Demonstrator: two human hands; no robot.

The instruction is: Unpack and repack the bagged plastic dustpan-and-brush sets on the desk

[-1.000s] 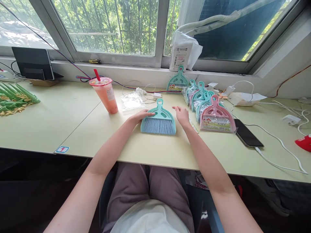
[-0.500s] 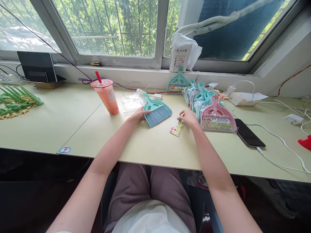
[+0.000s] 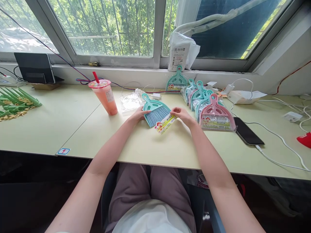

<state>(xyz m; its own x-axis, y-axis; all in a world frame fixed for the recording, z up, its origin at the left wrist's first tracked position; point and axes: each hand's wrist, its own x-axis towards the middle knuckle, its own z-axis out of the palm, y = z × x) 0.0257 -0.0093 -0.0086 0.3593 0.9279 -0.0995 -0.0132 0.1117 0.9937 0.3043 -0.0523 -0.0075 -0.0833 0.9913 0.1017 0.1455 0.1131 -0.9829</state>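
A teal dustpan with a blue-bristled brush in it [image 3: 155, 110] lies on the pale table [image 3: 136, 145], handle pointing away from me. My left hand [image 3: 139, 115] grips its left edge, with the thumb on top. Between the thumb and fingers of my right hand [image 3: 179, 114] is the upper end of a printed label card [image 3: 165, 124]. The card slants down to the left, over the lower right part of the bristles. Right of my right hand stands a pink dustpan set in clear wrap [image 3: 216, 115], in front of several wrapped teal sets [image 3: 199, 92].
A drink cup with a red straw [image 3: 104, 97] stands at the left, beside clear plastic wrap [image 3: 131, 102]. A black phone [image 3: 247, 131] on a white cable lies at the right. Green items [image 3: 19, 100] and a tablet [image 3: 35, 68] are far left.
My right hand has lifted the label card off the table and moved it left, over the edge of the brush. My left hand keeps its hold on the dustpan. The view has shifted slightly.
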